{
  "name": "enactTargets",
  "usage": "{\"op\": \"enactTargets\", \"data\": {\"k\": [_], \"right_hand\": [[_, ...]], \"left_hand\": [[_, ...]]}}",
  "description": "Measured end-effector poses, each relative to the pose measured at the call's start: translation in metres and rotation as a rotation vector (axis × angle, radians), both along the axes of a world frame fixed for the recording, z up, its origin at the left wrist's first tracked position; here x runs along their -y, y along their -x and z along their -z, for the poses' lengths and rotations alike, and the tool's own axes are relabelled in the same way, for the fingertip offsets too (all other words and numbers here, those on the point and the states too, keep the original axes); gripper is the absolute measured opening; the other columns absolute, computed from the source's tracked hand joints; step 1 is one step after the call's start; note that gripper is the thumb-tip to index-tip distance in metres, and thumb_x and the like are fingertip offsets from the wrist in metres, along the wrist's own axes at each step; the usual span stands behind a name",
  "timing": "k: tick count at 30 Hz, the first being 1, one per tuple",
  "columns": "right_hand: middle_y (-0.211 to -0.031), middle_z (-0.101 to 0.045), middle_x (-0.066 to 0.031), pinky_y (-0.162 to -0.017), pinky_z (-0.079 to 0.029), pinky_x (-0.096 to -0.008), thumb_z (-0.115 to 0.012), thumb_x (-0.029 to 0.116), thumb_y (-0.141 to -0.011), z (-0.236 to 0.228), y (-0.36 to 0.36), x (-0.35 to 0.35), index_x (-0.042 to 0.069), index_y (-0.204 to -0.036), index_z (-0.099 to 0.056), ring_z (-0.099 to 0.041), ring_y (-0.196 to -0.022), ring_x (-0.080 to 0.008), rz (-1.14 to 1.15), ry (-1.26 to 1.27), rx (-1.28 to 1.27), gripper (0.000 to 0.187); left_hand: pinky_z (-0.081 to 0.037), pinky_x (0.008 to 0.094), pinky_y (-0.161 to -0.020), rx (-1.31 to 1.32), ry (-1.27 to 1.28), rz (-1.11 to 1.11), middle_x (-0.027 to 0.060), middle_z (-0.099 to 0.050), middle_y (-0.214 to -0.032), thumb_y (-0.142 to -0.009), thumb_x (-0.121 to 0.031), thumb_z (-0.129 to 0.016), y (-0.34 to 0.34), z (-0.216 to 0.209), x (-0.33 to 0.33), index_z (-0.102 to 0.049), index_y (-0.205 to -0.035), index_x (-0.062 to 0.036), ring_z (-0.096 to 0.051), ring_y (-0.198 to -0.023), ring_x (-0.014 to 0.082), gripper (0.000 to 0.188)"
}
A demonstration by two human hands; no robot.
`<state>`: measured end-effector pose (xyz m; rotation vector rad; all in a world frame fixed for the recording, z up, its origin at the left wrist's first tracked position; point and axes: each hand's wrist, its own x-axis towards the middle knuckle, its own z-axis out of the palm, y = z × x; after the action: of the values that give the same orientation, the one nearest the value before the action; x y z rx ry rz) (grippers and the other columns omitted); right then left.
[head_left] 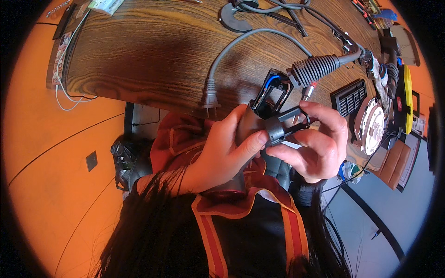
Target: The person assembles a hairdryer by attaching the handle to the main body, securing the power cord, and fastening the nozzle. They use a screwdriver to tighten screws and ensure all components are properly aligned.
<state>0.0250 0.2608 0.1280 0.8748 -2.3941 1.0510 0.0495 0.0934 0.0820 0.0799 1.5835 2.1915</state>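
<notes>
My left hand point(227, 143) wraps round grey tool body point(244, 129), between lap and table point(139, 55) edge. Body is hollow tube; black frame point(280, 92) pokes out of open end, blue wire point(270, 81) inside frame. Long way runs up and away from me, leaning right. Ribbed cord sleeve point(315, 70) beside frame's far end. My right hand point(320, 143) pinches black plastic part point(277, 132) by opening.

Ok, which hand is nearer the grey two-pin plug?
Left: the left hand sits just below and right of the plug in the picture, around a dark cylinder; the right hand is farther right, holding a black plastic piece.
</notes>
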Motion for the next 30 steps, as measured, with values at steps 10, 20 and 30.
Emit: {"op": "enactTargets", "data": {"k": [10, 20, 30], "right_hand": [[-0.082, -0.055, -0.0096, -0.055, -0.045, -0.0255, -0.081, 0.019, -0.052, 0.004, -0.009, 0.008, 0.001, -0.089, -0.062, -0.054, -0.07, -0.0177, 0.17, 0.146, 0.234, 0.045], [-0.082, -0.057, -0.0087, -0.06, -0.045, -0.0267, -0.077, 0.013, -0.06, -0.003, -0.011, 0.007, -0.001, -0.092, -0.061, -0.056, -0.068, -0.0184, 0.079, 0.145, 0.502, 0.039], [-0.07, -0.052, -0.0034, -0.05, -0.04, -0.0171, -0.076, 0.001, -0.066, 0.001, -0.012, 0.036, 0.003, -0.096, -0.037, -0.05, -0.056, -0.0057, 0.318, 0.705, 0.642, 0.049]], "left_hand": [[-0.043, 0.0203, -0.058, 0.081, -0.045, -0.089, 0.0021, -0.056, -0.076, -0.085, -0.019, -0.056, 0.004, -0.007, -0.003, -0.046, -0.102, 0.0007, -0.051, -0.067, 0.0051, 0.028], [-0.043, 0.0248, -0.078, -0.052, 0.025, -0.025, 0.0067, -0.055, -0.1, -0.091, -0.038, -0.043, -0.001, 0.0, 0.002, -0.041, -0.116, 0.0013, -0.053, -0.088, 0.0112, 0.047], [-0.041, 0.0261, -0.057, -0.079, 0.086, -0.162, 0.008, -0.055, -0.071, -0.091, -0.029, -0.043, -0.003, 0.013, -0.009, -0.047, -0.103, 0.0015, -0.052, -0.064, 0.0106, 0.033]]}}
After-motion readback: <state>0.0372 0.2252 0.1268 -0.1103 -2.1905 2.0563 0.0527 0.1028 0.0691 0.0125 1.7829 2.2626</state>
